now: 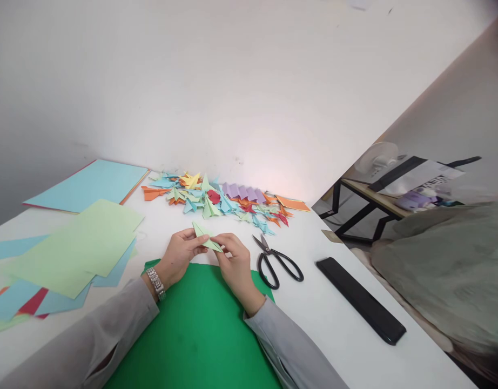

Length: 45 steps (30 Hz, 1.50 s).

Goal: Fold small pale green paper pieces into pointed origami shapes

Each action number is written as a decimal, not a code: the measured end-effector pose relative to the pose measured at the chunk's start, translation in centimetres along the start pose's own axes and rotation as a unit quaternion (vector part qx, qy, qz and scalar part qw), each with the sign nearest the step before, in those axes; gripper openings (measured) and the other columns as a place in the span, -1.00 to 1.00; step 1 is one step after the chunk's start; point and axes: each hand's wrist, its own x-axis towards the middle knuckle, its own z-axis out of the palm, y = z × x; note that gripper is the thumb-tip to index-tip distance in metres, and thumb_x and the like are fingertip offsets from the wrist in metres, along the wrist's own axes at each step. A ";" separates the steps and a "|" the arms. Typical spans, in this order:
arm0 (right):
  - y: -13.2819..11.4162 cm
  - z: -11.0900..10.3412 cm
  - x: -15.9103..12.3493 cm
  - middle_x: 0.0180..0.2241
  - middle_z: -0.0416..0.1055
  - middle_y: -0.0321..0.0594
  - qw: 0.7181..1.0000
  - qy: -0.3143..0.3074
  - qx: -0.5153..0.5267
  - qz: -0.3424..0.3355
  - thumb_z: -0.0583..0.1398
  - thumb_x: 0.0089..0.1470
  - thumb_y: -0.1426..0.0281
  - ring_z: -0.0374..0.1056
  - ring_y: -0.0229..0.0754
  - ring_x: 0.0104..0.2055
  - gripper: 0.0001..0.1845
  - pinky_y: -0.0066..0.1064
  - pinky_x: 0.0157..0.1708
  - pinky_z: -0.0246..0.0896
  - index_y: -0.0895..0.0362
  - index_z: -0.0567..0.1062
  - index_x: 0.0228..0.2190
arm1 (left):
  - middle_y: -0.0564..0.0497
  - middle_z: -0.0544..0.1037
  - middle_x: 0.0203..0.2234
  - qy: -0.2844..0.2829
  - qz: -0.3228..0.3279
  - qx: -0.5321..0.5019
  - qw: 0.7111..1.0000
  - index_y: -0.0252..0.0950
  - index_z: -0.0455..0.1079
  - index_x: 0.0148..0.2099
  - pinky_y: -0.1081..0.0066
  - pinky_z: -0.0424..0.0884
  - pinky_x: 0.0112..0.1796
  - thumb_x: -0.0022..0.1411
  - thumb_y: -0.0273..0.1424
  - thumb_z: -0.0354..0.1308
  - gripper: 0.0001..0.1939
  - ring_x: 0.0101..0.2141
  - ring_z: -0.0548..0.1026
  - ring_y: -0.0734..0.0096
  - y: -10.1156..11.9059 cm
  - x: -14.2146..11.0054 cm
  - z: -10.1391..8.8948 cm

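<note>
A small piece of folded light-green paper is held up between my two hands, over the far edge of a green sheet. My left hand pinches its left side between thumb and fingers. At the lower right end, the fingers of my right hand close on the same piece. Just beyond my hands lies a heap of colourful folded paper shapes. Black-handled scissors rest with blades slightly apart, right of my right hand.
Loose coloured sheets spread over the left of the white table. A stack topped with blue paper sits at the back left against the wall. A long black case lies near the right edge. Beyond stands a low table with a bag.
</note>
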 end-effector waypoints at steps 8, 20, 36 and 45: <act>0.0 0.2 0.4 -0.41 0.45 -0.23 0.987 0.010 0.080 0.138 0.22 -0.05 0.38 0.35 -0.20 -0.37 -0.89 -0.43 -0.50 0.25 0.08 0.57 -0.43 | 0.03 0.51 -0.54 0.014 -0.012 -0.001 1.000 -0.37 0.48 -0.47 0.51 0.27 -0.45 -0.30 -0.39 0.42 -0.73 -0.49 0.38 0.53 -0.3 0.1 -0.1; -0.5 -0.2 0.6 -0.39 0.42 -0.20 0.969 0.015 0.155 0.190 0.29 -0.14 0.35 0.33 -0.20 -0.37 -0.90 -0.45 -0.55 0.20 0.11 0.56 -0.48 | -0.07 0.57 -0.42 -0.006 0.014 0.025 1.000 -0.39 0.51 -0.33 0.40 0.36 -0.33 -0.26 -0.42 0.41 -0.66 -0.37 0.46 0.37 -0.3 -0.1 -0.1; -0.5 0.0 0.1 -0.39 0.43 -0.21 1.000 -0.016 0.017 0.013 0.10 -0.03 0.56 0.36 -0.25 -0.38 -0.75 -0.45 -0.49 0.26 0.08 0.53 -0.38 | -0.04 0.56 -0.50 0.005 0.010 -0.009 1.000 -0.38 0.52 -0.41 0.40 0.40 -0.40 -0.23 -0.34 0.39 -0.72 -0.45 0.47 0.37 0.0 -0.3 0.3; -0.4 -0.1 -0.2 -0.37 0.44 -0.16 0.992 -0.015 -0.116 -0.055 0.13 -0.05 0.54 0.34 -0.11 -0.27 -0.79 -0.26 -0.30 0.28 0.05 0.50 -0.38 | -0.02 0.56 -0.52 0.009 0.053 0.042 0.998 -0.36 0.53 -0.40 0.40 0.38 -0.39 -0.20 -0.37 0.37 -0.76 -0.47 0.45 0.40 -1.0 0.1 -0.2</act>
